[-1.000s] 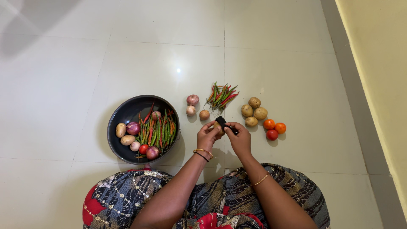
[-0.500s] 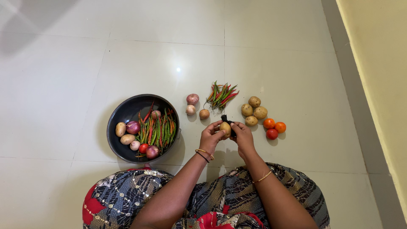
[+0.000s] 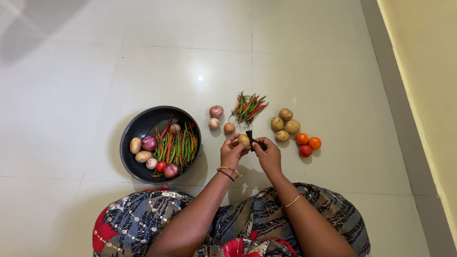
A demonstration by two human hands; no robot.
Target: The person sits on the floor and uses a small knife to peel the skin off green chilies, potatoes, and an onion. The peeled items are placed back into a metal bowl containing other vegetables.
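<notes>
Potato [image 3: 244, 140] just below centre frame, pinched in the fingertips of the left hand [image 3: 232, 153], while the right hand [image 3: 268, 154] closes its fingers round a small dark tool [image 3: 249, 135], likely a peeler, set against it. That potato looks firm, fairly weighty and rounded, so a grip across its ends should hold best; peeled skin may turn slippery. Left of the hands sits a dark pan [image 3: 138, 126] of chillies, onions and potatoes. Above lie loose onions [image 3: 216, 112] and chillies [image 3: 248, 106]; to the right, more potatoes [image 3: 285, 124] and tomatoes [image 3: 307, 143]. Nothing blocks the hands.
</notes>
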